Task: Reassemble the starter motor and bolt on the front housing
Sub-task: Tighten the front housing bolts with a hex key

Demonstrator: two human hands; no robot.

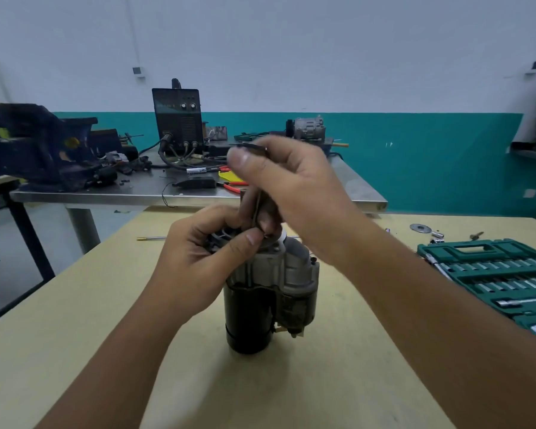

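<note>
Already standing upright mid-worktop: starter motor [260, 301], front housing [279, 267] seated. Left hand [205, 258] gripping housing top; right hand [291, 193] pinching thin tool [256, 209], seemingly tightening bolt.

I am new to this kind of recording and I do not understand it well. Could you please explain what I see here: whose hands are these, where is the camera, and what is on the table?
There is one picture, from a camera on a person's head, looking down at their own hands. A starter motor stands upright on a wooden table. The left hand grips its top. The right hand holds a thin dark tool down onto the top; blur hides its exact type. A green socket set lies open at right. Behind is a cluttered metal bench.
</note>
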